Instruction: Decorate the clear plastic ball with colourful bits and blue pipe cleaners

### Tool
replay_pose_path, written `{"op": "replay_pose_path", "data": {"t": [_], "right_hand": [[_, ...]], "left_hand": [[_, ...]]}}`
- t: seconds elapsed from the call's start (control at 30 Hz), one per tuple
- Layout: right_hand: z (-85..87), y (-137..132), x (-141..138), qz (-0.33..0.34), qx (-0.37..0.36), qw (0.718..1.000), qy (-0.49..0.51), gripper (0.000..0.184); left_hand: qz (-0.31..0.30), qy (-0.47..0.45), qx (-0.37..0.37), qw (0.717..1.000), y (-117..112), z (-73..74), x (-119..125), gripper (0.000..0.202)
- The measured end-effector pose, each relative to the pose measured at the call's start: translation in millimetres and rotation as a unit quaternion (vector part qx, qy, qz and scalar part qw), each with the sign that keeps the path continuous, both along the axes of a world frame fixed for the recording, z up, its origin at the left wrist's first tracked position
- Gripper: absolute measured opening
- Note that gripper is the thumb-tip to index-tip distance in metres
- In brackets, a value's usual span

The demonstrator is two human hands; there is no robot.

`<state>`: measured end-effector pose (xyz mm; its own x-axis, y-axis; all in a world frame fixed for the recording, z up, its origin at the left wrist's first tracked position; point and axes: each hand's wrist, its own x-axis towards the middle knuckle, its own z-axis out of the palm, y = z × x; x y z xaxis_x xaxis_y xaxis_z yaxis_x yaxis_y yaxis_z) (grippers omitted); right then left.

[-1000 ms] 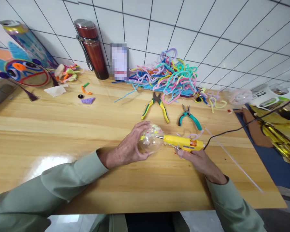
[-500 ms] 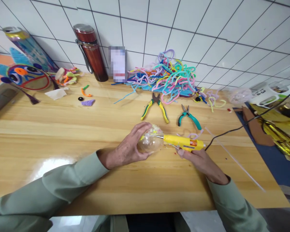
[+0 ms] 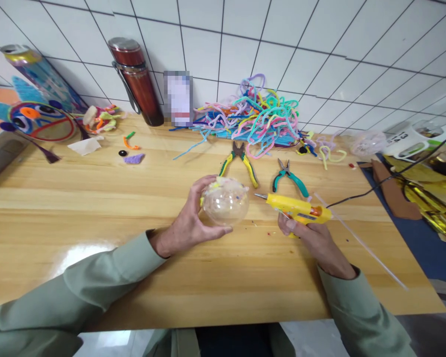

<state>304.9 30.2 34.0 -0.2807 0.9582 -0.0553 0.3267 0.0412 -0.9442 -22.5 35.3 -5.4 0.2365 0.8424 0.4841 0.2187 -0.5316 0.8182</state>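
My left hand (image 3: pixel 193 218) is curled round a clear plastic ball (image 3: pixel 226 202), thumb below and fingers behind its left side. Yellow and whitish bits show on the ball's upper part. My right hand (image 3: pixel 312 235) grips a yellow hot glue gun (image 3: pixel 299 208) by its handle, its metal nozzle pointing left. A short gap separates the nozzle tip from the ball. Yellow-handled pliers (image 3: pixel 250 168) lie just behind the ball, and small teal-handled pliers (image 3: pixel 297 183) lie behind the glue gun.
Along the tiled wall stand a red thermos (image 3: pixel 139 89), a phone with a blurred screen (image 3: pixel 178 99) and a heap of pipe cleaners (image 3: pixel 260 119). A decorated face craft (image 3: pixel 40 121) and a can (image 3: pixel 44 77) are at left. A black cord (image 3: pixel 371 194) and a clear glue stick (image 3: pixel 367 248) lie right.
The glue gun has drawn away from the ball to the right and slightly up. My left hand has turned the ball, so more of its clear side shows.
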Motion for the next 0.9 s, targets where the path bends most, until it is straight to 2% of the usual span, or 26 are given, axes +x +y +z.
{"op": "replay_pose_path", "data": {"t": [0.13,0.23,0.33,0.47,0.6,0.73,0.8,0.9], "right_hand": [[0.1,1.9,-1.0,-0.001,-0.007,0.998,0.064,0.046],[-2.0,5.2,0.7,-0.007,0.007,0.995,0.096,0.046],[-4.9,8.7,3.3,-0.016,0.021,0.995,0.100,0.044],[-7.5,9.6,3.1,-0.004,0.024,0.997,0.079,0.043],[-7.4,8.7,11.7,-0.072,0.062,0.995,0.005,0.027],[-4.7,19.4,57.4,-0.099,0.153,0.971,-0.155,0.027],[-3.9,28.7,91.8,-0.129,0.193,0.939,-0.255,0.026],[-6.6,40.2,137.7,-0.161,0.181,0.891,-0.384,0.017]], "left_hand": [[-0.011,-0.096,-0.114,0.989,4.4,11.4,-8.7,0.100],[-0.007,-0.144,-0.148,0.978,8.4,22.3,-10.1,0.102],[0.009,-0.143,-0.165,0.976,9.0,27.6,-5.6,0.105],[0.040,-0.126,-0.159,0.978,7.8,21.2,-2.4,0.102],[0.068,-0.135,-0.144,0.978,3.6,12.3,-13.1,0.103],[0.084,-0.089,-0.168,0.978,-7.6,7.9,-23.7,0.109],[0.093,-0.048,-0.172,0.980,-12.2,4.7,-25.7,0.107],[0.098,-0.028,-0.143,0.984,-16.0,-3.6,-26.4,0.103]]}}
